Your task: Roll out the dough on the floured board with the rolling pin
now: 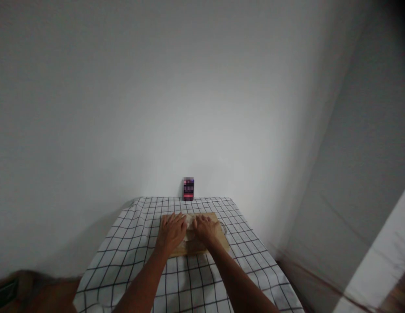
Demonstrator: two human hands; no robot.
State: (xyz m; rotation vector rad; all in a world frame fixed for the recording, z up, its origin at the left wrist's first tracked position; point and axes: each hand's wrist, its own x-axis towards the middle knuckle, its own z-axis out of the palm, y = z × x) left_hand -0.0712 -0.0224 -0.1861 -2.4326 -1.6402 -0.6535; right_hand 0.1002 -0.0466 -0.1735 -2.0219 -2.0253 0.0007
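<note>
A pale, dough-like mass (189, 235) lies on a wooden board (182, 251), showing between my two hands. My left hand (175, 228) presses down on its left side, palm down with the fingers stretched forward. On the right, my right hand (205, 227) rests on it in much the same way, fingers forward and thumb toward the middle. The hands are a short gap apart. What lies beneath the palms is hidden, and the mass is too small and blurred to make out its exact shape.
The board sits on a table with a white, black-checked cloth (192, 284). A small dark box or phone (188, 189), its face pixelated, stands upright against the white wall (202, 108). A faint rounded object (224, 228) is right of the board. Something brown (24, 282) is low left.
</note>
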